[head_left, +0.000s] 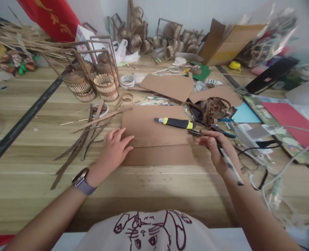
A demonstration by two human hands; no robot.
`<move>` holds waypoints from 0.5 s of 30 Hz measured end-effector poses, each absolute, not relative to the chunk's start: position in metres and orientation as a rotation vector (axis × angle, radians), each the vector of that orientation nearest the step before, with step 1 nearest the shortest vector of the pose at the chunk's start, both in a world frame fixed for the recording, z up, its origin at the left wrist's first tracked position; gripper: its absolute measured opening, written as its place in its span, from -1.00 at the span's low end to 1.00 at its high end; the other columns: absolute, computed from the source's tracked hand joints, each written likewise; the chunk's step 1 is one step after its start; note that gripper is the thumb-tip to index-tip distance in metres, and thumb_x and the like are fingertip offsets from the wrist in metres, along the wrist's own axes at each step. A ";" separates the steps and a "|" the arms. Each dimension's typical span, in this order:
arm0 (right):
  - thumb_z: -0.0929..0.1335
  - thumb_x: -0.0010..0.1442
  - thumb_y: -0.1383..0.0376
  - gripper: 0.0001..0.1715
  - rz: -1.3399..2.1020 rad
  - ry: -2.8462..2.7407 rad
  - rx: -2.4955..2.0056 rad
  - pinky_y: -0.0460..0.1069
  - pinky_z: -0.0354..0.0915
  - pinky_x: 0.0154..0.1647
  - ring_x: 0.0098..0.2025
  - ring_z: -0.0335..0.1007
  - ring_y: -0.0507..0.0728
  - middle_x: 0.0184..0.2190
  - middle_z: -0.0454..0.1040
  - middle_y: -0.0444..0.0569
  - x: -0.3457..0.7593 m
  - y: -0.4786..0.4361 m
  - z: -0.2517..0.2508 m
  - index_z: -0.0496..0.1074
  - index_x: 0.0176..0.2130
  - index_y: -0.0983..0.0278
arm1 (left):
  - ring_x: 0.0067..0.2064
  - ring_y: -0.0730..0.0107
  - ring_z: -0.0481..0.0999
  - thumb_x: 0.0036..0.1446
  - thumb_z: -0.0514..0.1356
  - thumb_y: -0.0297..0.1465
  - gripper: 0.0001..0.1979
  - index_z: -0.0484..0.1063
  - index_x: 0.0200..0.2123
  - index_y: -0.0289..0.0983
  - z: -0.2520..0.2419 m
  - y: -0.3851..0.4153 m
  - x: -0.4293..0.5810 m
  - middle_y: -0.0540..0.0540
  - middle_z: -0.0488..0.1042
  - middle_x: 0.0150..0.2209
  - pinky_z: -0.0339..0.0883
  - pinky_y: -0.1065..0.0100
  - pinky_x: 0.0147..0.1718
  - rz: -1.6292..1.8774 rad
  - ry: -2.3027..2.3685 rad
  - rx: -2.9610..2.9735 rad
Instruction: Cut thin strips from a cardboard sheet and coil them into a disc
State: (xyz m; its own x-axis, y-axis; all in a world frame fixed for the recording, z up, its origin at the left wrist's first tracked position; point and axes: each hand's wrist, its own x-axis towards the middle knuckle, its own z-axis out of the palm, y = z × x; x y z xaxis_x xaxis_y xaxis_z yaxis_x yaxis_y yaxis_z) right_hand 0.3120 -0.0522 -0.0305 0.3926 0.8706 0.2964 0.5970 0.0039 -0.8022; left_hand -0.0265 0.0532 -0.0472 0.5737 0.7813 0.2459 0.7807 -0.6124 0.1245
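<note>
My left hand (115,146) rests with spread fingers at the left edge of a flat brown cardboard piece (149,130), holding nothing. A watch with a purple strap is on that wrist. In my right hand (215,148), closed at the cardboard's right side, is a pen (229,164) with a dark front and a clear barrel, slanting back over the wrist. On the cardboard lies a black and yellow utility knife (176,123), its blade end to the left. A crease or edge runs across the cardboard near its front.
Brown woven strips (82,139) lie to the left. Behind them stand small lidded bamboo baskets (106,87) with tall handles. At right are coiled brown strips (214,109), blue-handled pliers (223,130), a white cable (298,157) and a red sheet (295,122). More cardboard (167,85) lies behind.
</note>
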 end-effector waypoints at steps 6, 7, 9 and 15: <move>0.32 0.27 0.08 -0.68 0.148 -1.744 -1.812 0.28 0.38 0.07 0.04 0.48 0.31 -0.05 0.59 0.06 0.303 -0.065 -0.037 0.48 -0.07 0.17 | 0.21 -0.21 0.23 0.24 0.22 -0.29 -0.67 0.54 0.04 -0.22 -0.042 0.044 -0.021 -0.35 0.33 0.20 0.22 -0.18 0.15 0.429 1.299 2.848; 0.32 0.27 0.08 -0.68 0.122 -1.803 -1.792 0.29 0.35 0.10 0.07 0.46 0.32 -0.02 0.58 0.07 0.302 -0.065 -0.039 0.47 -0.06 0.17 | 0.21 -0.21 0.22 0.24 0.22 -0.29 -0.66 0.53 0.05 -0.23 -0.042 0.042 -0.022 -0.36 0.31 0.21 0.21 -0.19 0.16 0.426 1.296 2.848; 0.31 0.30 0.09 -0.67 0.063 -1.882 -1.767 0.31 0.32 0.13 0.11 0.42 0.33 0.03 0.55 0.08 0.301 -0.067 -0.043 0.45 -0.02 0.17 | 0.24 -0.23 0.20 0.24 0.22 -0.28 -0.62 0.50 0.09 -0.26 -0.041 0.037 -0.024 -0.39 0.28 0.23 0.19 -0.20 0.17 0.410 1.288 2.841; 0.31 0.30 0.08 -0.64 0.018 -1.881 -1.782 0.38 0.28 0.15 0.16 0.35 0.40 0.08 0.51 0.10 0.301 -0.068 -0.047 0.42 0.05 0.09 | 0.31 -0.27 0.12 0.27 0.19 -0.26 -0.53 0.38 0.20 -0.30 -0.044 0.028 -0.033 -0.45 0.18 0.30 0.09 -0.24 0.22 0.350 1.232 2.813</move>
